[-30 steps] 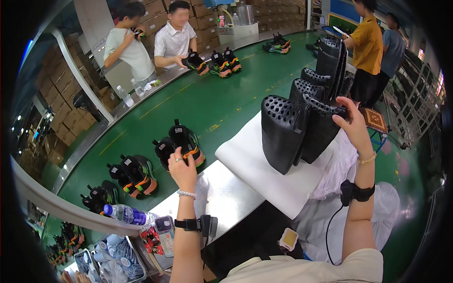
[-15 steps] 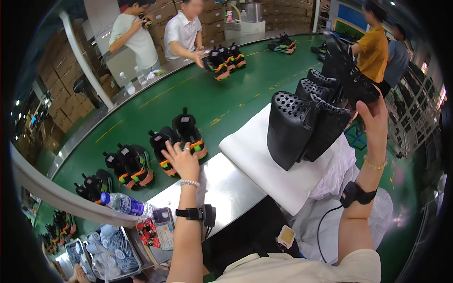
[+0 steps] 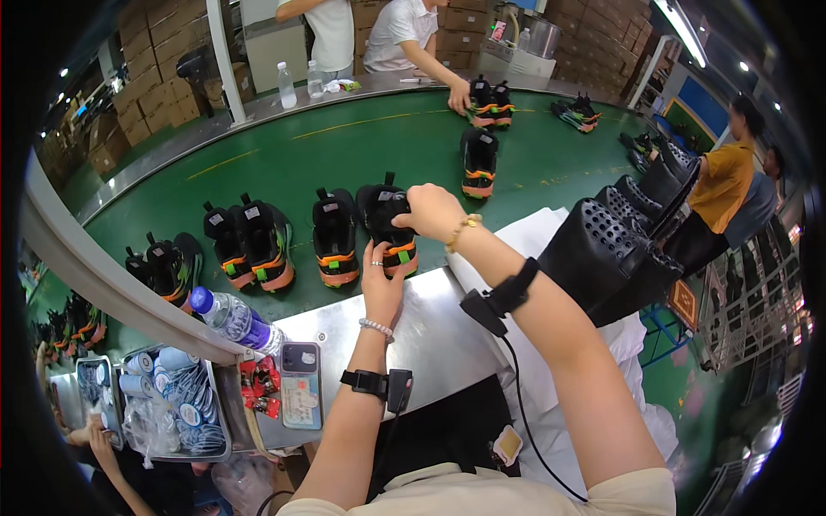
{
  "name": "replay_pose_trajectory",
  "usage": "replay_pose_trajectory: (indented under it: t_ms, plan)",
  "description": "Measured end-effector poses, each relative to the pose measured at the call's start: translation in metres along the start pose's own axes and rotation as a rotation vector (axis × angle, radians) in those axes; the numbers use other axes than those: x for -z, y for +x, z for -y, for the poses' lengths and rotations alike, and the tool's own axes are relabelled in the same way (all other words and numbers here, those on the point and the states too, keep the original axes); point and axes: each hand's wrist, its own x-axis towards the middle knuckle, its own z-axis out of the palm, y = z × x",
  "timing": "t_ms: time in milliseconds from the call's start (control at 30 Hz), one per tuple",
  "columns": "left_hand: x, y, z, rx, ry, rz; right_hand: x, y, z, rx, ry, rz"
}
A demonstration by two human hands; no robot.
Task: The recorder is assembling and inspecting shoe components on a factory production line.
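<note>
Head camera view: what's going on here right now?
The person has both hands on one black-and-orange sneaker on the green surface: the right hand at its opening, the left hand at its near end. Its neighbour stands upright just to the left, untouched. Tall black perforated pieces stand to the right. Across the surface, a co-worker's hand is at another group of sneakers.

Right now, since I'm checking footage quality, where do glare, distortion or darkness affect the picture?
Head view: glare whitens part of the metal tabletop; head view: the pale beam curves with the fisheye, and the corners fall to black; head view: the tube light glows white at upper right; head view: the shoe under the right hand is dark, its orange trim clear.
</note>
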Motion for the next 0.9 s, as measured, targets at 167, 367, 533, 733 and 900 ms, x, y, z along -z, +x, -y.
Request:
replay_pose_trajectory:
  t_ms: [167, 367, 533, 733, 900]
  plan:
    - [0.005, 0.001, 0.011, -0.008, 0.016, -0.045, -0.048, 0.026, 0.01, 0.105, -0.181, -0.053]
    - [0.002, 0.001, 0.012, 0.069, -0.015, -0.051, -0.081, 0.044, 0.027, -0.038, -0.296, -0.03]
    - [0.013, 0.002, 0.031, -0.061, 0.039, -0.103, -0.079, 0.042, 0.046, -0.094, -0.227, -0.039]
    - [0.017, -0.002, 0.021, -0.015, -0.055, -0.08, -0.113, 0.051, 0.046, -0.221, -0.195, -0.01]
    - [0.01, 0.006, 0.026, 0.086, -0.268, -0.092, -0.128, 0.077, 0.04, -0.333, -0.026, -0.021]
